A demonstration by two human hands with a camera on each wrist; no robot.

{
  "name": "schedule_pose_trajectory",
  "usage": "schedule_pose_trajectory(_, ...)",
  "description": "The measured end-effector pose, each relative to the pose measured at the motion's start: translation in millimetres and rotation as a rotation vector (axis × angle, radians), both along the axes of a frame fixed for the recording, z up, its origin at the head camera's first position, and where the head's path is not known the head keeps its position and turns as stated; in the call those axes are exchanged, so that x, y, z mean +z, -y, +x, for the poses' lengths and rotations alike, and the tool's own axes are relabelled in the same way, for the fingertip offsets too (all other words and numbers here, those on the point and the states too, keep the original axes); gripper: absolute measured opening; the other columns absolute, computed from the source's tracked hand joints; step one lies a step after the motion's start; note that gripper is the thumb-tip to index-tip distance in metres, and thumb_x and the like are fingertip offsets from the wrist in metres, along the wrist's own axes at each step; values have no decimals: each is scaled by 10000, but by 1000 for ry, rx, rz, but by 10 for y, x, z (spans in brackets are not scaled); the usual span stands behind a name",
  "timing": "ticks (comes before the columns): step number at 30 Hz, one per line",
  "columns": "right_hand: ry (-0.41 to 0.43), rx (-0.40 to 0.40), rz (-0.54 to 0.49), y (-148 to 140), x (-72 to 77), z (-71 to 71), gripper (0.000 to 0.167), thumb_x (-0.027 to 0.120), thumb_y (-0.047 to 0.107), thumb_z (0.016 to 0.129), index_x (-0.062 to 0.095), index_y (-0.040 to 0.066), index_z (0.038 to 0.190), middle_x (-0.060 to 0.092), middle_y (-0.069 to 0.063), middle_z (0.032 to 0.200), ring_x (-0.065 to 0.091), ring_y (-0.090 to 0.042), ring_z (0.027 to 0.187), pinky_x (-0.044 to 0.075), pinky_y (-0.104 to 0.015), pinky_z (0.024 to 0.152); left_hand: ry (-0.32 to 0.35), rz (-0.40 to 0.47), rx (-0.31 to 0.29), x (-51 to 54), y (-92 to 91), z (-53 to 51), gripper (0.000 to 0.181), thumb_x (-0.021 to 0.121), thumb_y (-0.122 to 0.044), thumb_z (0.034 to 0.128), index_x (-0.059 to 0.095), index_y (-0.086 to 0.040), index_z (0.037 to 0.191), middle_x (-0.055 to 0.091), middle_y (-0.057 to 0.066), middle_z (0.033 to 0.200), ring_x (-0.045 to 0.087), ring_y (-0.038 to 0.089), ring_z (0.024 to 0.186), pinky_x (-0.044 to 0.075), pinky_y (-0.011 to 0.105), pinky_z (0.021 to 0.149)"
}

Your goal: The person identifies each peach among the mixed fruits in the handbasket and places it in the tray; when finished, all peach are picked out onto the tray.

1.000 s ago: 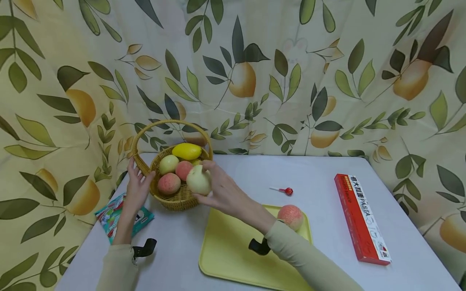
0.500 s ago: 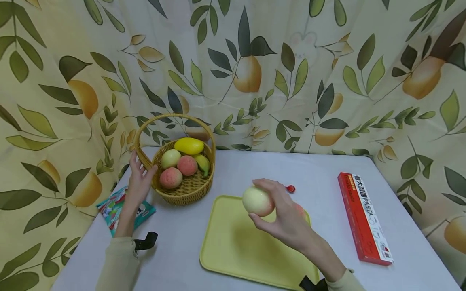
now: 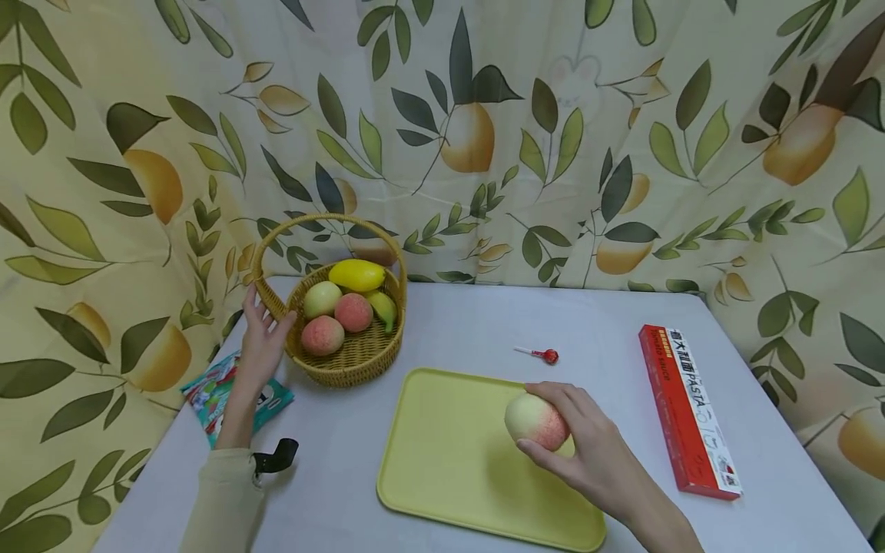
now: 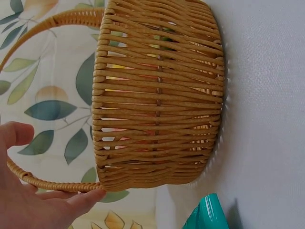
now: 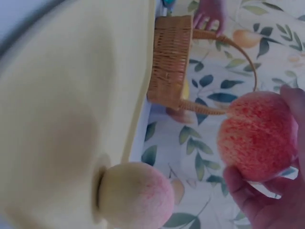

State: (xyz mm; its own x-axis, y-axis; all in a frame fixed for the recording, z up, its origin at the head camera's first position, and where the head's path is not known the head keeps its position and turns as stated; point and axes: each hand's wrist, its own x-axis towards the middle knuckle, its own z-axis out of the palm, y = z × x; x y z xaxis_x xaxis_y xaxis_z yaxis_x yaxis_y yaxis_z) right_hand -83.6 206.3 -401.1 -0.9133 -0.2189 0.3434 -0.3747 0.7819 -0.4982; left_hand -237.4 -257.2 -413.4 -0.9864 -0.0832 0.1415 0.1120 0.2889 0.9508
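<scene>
My right hand (image 3: 598, 453) pinches a cream-and-pink peach (image 3: 531, 421) between thumb and fingers, above the right part of a yellow tray (image 3: 449, 453). In the right wrist view a second peach (image 5: 138, 196) sits on the tray, apart from the held one; in the head view my hand and the held peach hide most of it. My left hand (image 3: 261, 342) holds the wicker basket (image 3: 346, 374) at the foot of its handle (image 4: 52, 185), which passes between thumb and fingers. Inside the basket lie two pink peaches (image 3: 323, 336), a pale round fruit (image 3: 322, 299), a yellow fruit (image 3: 356, 273) and a banana (image 3: 382, 309).
A red lollipop (image 3: 549, 355) lies behind the tray. On the right lies a red-and-white pasta box (image 3: 691, 411). A teal snack bag (image 3: 273, 405) lies under my left forearm, beside the basket. A patterned curtain (image 3: 442, 138) hangs along the table's back edge.
My right hand has carried the peach from the basket rightward over the tray, uncovering the banana and then the lollipop. The left hand has stayed at the basket.
</scene>
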Motion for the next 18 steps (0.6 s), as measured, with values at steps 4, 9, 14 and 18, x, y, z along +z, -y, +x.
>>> schedule_pose_trajectory(4, 83, -44, 58, -88, -91, 95, 603, 844, 494, 820, 584, 330, 1340, 603, 99, 1234, 562, -78, 1051, 603, -250, 751, 2, -3, -1, 4, 2, 2, 911, 512, -351, 1073, -212, -290, 1622, -27, 146, 1740, 151, 426, 1589, 279, 667, 1214)
schedule_pose_trajectory(9, 197, -103, 146, -190, -221, 175, 648, 823, 589, 794, 611, 307, 1338, 619, 66, 1187, 567, -110, 1047, 604, -322, 780, -4, -12, -5, 4, -3, 6, 905, 509, -350, 1075, -207, -286, 1624, -21, 166, 1737, 164, 444, 1581, 281, 668, 1212)
schedule_pose_trajectory(14, 265, -103, 204, -241, -342, 207, 715, 798, 632, 791, 620, 259, 1374, 628, 28, 1274, 577, -167, 1139, 600, -431, 881, -2, -25, -2, 13, 4, 13, 907, 509, -368, 1074, -208, -289, 1624, -14, 171, 1736, 170, 455, 1577, 277, 672, 1212)
schedule_pose_trajectory(18, 333, -88, 213, -243, -386, 229, 703, 770, 665, 798, 616, 284, 1368, 606, 47, 1283, 561, -150, 1150, 580, -449, 928, -1, -16, -5, 6, 9, 17, 909, 510, -367, 1073, -210, -291, 1622, -9, 159, 1739, 171, 445, 1580, 272, 665, 1219)
